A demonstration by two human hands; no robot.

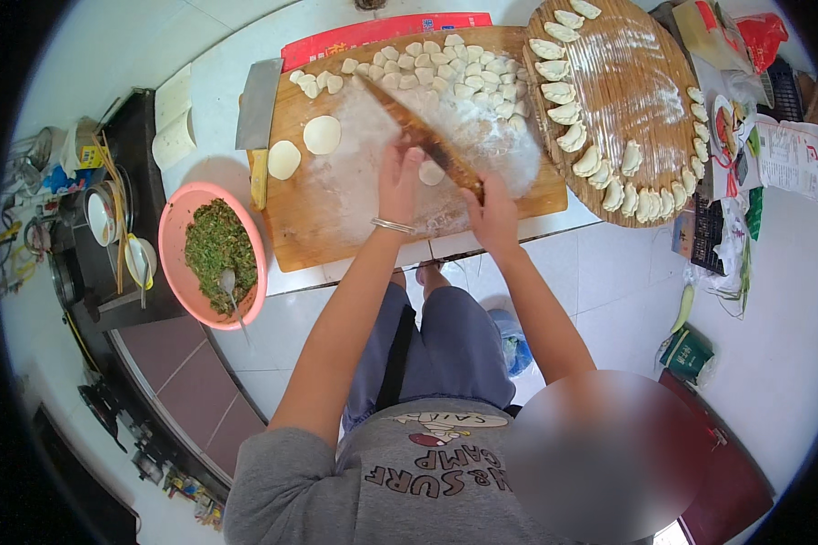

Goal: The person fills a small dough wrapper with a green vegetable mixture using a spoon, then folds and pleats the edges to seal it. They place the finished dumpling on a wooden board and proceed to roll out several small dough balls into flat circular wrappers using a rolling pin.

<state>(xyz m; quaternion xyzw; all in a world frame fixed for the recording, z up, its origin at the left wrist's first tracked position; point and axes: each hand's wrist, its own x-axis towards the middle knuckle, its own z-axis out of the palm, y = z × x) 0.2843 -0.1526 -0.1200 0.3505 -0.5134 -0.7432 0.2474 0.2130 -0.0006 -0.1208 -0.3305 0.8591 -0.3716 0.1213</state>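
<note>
Gripping rolling pin point(429, 141), greens point(211, 243) in pink bowl point(174, 265)

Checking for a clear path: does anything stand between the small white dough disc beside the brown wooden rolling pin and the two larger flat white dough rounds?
Yes, the bare left hand, immediately left of the disc; beyond it, nothing visible blocks the rounds.

1. Tapered brown wooden rolling pin point(433, 143): 1.
2. Flat, round white dough wrappers point(322, 135): 3.
3. Folded, crescent-shaped white dumplings point(553, 70): over 20.
4. Small off-white dough lumps point(463, 91): dozens; crowded, exact count unclear.
5. Yellow-handled, grey-bladed cleaver point(260, 104): 1.
6. Round pink bowl point(174, 238): 1.
</note>
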